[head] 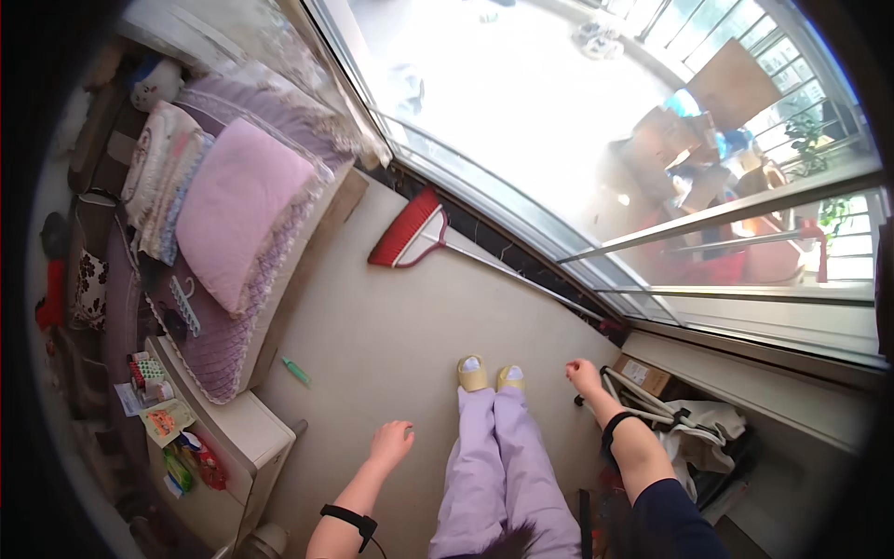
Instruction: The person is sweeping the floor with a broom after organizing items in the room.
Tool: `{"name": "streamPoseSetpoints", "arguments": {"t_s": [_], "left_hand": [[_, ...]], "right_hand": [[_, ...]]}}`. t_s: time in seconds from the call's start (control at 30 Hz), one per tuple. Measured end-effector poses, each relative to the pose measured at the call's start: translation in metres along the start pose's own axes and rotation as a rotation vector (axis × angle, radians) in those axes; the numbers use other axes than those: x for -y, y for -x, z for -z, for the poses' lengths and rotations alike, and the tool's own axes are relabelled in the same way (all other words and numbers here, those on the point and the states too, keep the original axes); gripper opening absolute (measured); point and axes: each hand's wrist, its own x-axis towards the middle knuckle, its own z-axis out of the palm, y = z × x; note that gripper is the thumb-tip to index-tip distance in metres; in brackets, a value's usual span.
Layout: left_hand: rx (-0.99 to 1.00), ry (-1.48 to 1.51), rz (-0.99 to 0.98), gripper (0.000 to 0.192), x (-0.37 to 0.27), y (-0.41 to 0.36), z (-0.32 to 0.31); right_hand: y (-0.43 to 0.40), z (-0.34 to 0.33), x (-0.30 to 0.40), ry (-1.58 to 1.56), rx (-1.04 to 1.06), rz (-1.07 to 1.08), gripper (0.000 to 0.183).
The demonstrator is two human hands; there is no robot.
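Note:
My left hand [392, 441] hangs over the bare floor, left of my legs, holding nothing, its fingers loosely bent. My right hand [585, 377] is also without anything in it, its fingers curled but not pressed together; it hovers beside a folded frame with pale tubes [639, 395]. Ahead on the floor lies a broom with red bristles [406, 227] and a long metal handle [520, 272], which runs along the sliding-door track. A small green pen-like object [296, 371] rests on the floor near the bed.
On the left is a bed with a pink pillow [241, 213], folded blankets [167, 182] and a blue hanger [184, 307]. A bedside cabinet [269, 437] bears several packets. Glass sliding doors [489, 185] face a bright balcony with cardboard boxes [663, 136]. A carton [642, 375] stands at right.

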Motion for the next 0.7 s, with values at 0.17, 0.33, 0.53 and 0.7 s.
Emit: {"name": "streamPoseSetpoints", "arguments": {"t_s": [0.17,0.33,0.53,0.7], "left_hand": [[0.021,0.102,0.216,0.023,0.044,-0.066,-0.051],[-0.027,0.176,0.342,0.02,0.093,-0.076,-0.082],[-0.045,0.195,0.597,0.018,0.155,-0.061,-0.091],[-0.061,0.37,0.619,0.019,0.147,-0.069,-0.093]], "right_hand": [[-0.136,-0.076,-0.011,0.117,-0.08,0.005,0.029],[-0.244,-0.124,-0.065,0.319,-0.258,0.193,0.051],[-0.313,-0.145,-0.084,0.677,-0.36,0.114,0.044],[-0.309,-0.14,-0.09,0.841,-0.039,0.078,0.022]]}}
